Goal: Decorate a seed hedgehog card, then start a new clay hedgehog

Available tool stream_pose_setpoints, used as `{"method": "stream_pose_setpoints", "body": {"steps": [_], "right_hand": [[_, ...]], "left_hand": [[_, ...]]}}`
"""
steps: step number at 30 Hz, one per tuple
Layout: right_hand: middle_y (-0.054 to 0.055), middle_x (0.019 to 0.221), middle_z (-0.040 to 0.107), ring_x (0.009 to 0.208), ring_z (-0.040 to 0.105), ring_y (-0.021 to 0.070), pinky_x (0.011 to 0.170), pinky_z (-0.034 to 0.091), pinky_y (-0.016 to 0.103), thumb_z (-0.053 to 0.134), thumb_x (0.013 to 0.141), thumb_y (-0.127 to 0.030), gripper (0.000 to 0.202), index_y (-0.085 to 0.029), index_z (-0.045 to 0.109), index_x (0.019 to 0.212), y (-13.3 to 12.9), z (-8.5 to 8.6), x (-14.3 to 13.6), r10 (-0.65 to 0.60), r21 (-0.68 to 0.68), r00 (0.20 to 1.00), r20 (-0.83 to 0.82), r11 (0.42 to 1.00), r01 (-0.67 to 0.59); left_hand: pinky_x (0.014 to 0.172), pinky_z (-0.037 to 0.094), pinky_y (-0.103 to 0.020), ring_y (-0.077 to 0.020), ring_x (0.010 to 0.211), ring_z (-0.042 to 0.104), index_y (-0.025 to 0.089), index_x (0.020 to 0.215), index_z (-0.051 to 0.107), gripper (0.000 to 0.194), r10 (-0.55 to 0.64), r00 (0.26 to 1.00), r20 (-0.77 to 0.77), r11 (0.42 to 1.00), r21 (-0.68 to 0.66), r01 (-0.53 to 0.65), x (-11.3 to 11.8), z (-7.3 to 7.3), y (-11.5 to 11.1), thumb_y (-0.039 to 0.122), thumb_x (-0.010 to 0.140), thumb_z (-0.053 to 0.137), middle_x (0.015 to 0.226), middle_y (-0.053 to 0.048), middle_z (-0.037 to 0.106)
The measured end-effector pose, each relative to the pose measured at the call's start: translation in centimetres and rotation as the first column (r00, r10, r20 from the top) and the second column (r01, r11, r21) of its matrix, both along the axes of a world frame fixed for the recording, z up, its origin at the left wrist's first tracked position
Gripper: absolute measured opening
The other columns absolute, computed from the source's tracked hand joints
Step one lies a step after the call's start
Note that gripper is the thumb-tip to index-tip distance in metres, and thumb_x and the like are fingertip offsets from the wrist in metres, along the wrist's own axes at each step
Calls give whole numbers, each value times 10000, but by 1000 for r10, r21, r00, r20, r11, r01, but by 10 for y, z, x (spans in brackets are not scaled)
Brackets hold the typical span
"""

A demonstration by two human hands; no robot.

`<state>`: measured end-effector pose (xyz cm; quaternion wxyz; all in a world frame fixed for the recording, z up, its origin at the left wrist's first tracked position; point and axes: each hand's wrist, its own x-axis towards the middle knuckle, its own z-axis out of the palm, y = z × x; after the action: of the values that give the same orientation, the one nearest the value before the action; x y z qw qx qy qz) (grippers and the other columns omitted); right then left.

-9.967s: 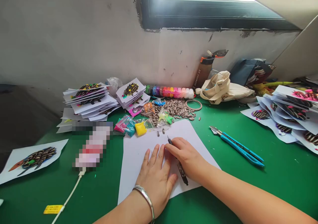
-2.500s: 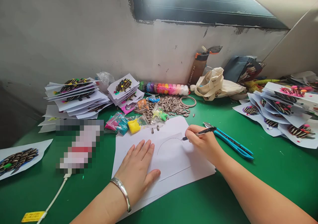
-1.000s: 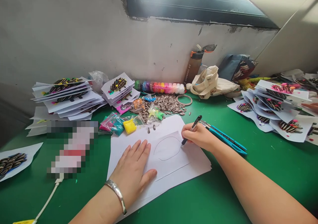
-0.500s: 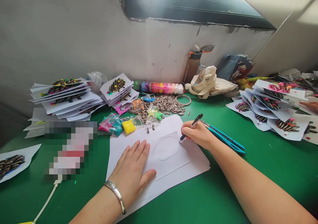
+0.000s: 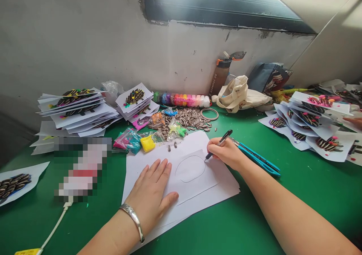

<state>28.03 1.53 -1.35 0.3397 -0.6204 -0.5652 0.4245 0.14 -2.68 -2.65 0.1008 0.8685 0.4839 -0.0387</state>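
White paper [image 5: 226, 183] lies in several sheets on the green table, with a smaller sheet [image 5: 195, 193] on top bearing a thin, unclosed oval line. Spread flat on the left side of the sheets is my left hand [image 5: 152, 191], fingers apart, a silver bangle at its wrist. My right hand [image 5: 222, 151] grips a black pen [image 5: 226, 135], its tip at the right side of the oval. Two sunflower seeds [image 5: 172, 146] rest at the paper's top edge. A blue cutter [image 5: 257, 157] lies beside my right wrist.
Behind the paper are bagged clay [image 5: 147, 144], a seed pile [image 5: 192, 119], a metal ring [image 5: 209, 114], a bottle [image 5: 220, 76] and a cloth bag [image 5: 240, 96]. Seed-picture stacks stand left [image 5: 73, 115] and right [image 5: 308, 123]. Another person's hand [image 5: 353, 122] shows at the right edge.
The whole view has shifted slightly, so things appear a little further right. Both hands hold the same places on the paper, and the oval line looks unchanged.
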Motion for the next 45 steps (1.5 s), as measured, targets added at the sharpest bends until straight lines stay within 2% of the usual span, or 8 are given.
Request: {"method": "stream_pose_setpoints", "body": {"steps": [3,5,9,12,14,19,33,45], "right_hand": [[-31,513,468,513,433,99,456,315,211,530,751,-238,191,-161,574,582,-5,5,-5,-31,52,995,-98,998,37],[-6,588,541,591,508,122,530,395,224,552,807,-308,222,-160,613,653,-11,10,-13,10,110,986,-164,994,8],[25,692,636,645,567,140,598,452,241,589,835,-392,247,-164,682,852,-29,14,-37,271,96,948,-164,961,-258],[13,628,620,595,545,127,556,429,228,570,852,-392,259,-167,684,793,-39,11,-54,353,135,929,-110,932,-337],[14,645,637,612,553,129,570,431,227,575,848,-372,243,-172,681,760,-42,7,-61,359,166,930,-81,925,-343],[4,775,702,708,606,142,660,460,229,618,809,-286,112,-208,699,813,-43,-2,-67,323,159,946,6,934,-320],[10,784,709,719,623,151,679,470,247,597,826,-267,116,-214,700,821,-42,-8,-69,310,208,948,69,925,-318],[6,758,686,684,595,137,642,454,234,579,840,-257,125,-211,694,824,-43,-10,-67,368,215,925,94,900,-380]], "left_hand": [[1149,187,-494,-283,1419,199,182,1463,308,669,-5,999,36,1000,23,4,-1,-4,0,520,892,401,1536,-52,245],[1150,182,-485,-280,1418,206,193,1463,311,666,-8,999,54,999,35,6,-2,-6,0,521,892,407,1535,-52,256],[1149,185,-483,-284,1414,218,206,1464,310,671,-16,996,89,998,55,11,-4,-9,-2,540,890,407,1532,-53,278],[1150,180,-475,-284,1413,222,217,1462,314,668,-20,994,104,997,71,13,-4,-10,-4,541,887,417,1531,-54,288],[1150,173,-475,-284,1413,220,219,1462,315,667,-18,995,101,997,70,11,-4,-10,-4,537,886,424,1531,-56,289],[1150,168,-482,-286,1413,215,215,1461,316,668,-18,995,100,999,52,13,-3,-9,-4,531,884,431,1534,-60,283],[1147,176,-493,-289,1415,210,191,1460,317,678,-16,995,95,999,35,13,-2,-7,-3,521,881,440,1533,-76,275],[1148,180,-491,-287,1413,217,198,1455,329,671,-15,995,99,999,37,11,-2,-7,-4,515,877,451,1531,-72,283]]}}
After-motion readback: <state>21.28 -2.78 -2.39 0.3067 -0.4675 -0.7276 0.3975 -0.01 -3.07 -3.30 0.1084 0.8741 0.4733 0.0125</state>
